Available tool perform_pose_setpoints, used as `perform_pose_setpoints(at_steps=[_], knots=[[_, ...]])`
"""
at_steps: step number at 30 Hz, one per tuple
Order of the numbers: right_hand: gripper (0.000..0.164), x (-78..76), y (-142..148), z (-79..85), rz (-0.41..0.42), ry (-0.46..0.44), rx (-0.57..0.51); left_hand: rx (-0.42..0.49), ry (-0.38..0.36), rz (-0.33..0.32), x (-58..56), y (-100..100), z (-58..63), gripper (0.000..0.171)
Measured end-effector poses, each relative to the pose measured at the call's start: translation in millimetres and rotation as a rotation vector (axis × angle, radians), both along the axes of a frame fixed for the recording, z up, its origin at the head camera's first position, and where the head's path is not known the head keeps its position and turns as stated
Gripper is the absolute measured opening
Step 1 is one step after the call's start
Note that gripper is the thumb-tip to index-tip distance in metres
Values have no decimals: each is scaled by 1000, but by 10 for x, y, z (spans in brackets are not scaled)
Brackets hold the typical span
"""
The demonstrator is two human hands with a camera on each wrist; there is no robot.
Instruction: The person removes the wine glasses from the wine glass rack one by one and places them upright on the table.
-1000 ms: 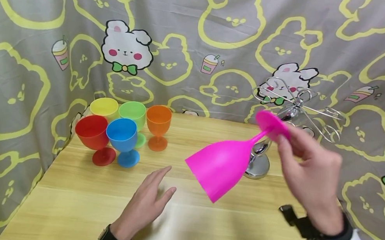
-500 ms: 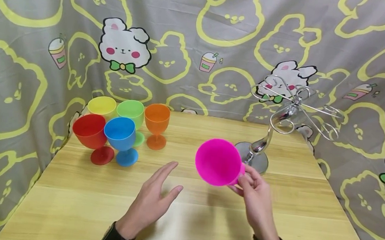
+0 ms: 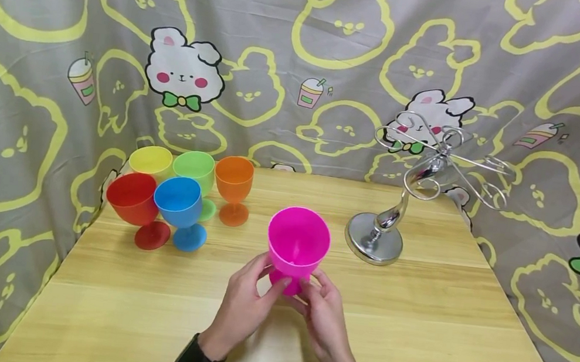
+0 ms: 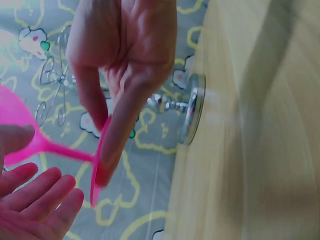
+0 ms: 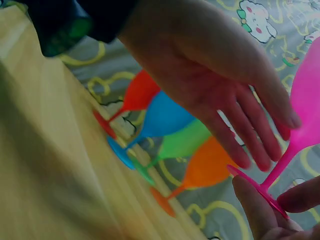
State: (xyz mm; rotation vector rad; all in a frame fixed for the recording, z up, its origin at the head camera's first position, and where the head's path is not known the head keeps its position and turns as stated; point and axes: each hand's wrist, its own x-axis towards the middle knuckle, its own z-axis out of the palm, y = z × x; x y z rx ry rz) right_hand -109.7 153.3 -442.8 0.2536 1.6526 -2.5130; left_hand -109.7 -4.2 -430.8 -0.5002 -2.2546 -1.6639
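A pink goblet (image 3: 299, 238) is held above the table, nearly upright, its bowl facing up towards the head camera. My right hand (image 3: 325, 320) pinches the edge of its round foot between thumb and fingers, as the right wrist view shows at the foot (image 5: 257, 187). On the other side, my left hand (image 3: 245, 303) reaches in, its thumb at the underside of the bowl. In the left wrist view the fingers (image 4: 47, 200) of the left hand are spread and lightly bent beside the stem (image 4: 70, 151).
Red (image 3: 131, 197), blue (image 3: 178, 199), yellow (image 3: 150, 160), green (image 3: 194, 168) and orange (image 3: 234, 178) goblets stand upright at the back left of the table (image 3: 438, 338). A chrome rack (image 3: 374, 240) with looped wire arms stands back right. Patterned curtains (image 3: 265, 13) enclose the table.
The right hand has brought the pink goblet from the rack's side leftward and down, turning it from mouth-down to mouth-up. The left hand has moved slightly right to the bowl.
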Motion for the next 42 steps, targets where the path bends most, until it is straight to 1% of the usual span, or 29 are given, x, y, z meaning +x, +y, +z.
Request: perform_pose_setpoints(at_steps=[4, 7, 11, 16, 22, 25, 27, 30, 32, 33, 38, 40, 42], knots=[[38, 26, -93, -30, 13, -22, -26, 26, -7, 65, 7, 17, -24, 42], [39, 37, -137, -44, 19, -21, -38, 21, -8, 111, 5, 14, -47, 37], [37, 43, -181, -57, 29, -16, -38, 7, 5, 151, -6, 5, -78, 35], [37, 49, -215, -66, 45, -14, -29, -5, 12, 176, -16, 5, -94, 34], [36, 44, -216, -92, 54, -1, -39, -13, 4, 184, -20, -2, -106, 31], [36, 37, -209, -106, 62, -1, -20, -13, 2, 185, -21, -10, -105, 33], [37, 28, -197, -113, 75, 2, 11, -20, 20, 186, -28, -24, -111, 33], [39, -1, -152, -121, 110, 40, 114, -35, 36, 200, -55, -62, -117, 32], [41, -30, -98, -128, 130, 94, 207, -46, 33, 218, -83, -103, -119, 31], [42, -47, -65, -129, 138, 128, 270, -49, 20, 228, -100, -128, -116, 30], [46, -130, 156, -127, 110, 320, 647, -74, -68, 283, -209, -293, -129, 27], [48, -159, 255, -118, 95, 397, 821, -89, -100, 301, -255, -366, -152, 26], [50, -184, 350, -105, 89, 464, 973, -106, -126, 314, -296, -434, -182, 25]])
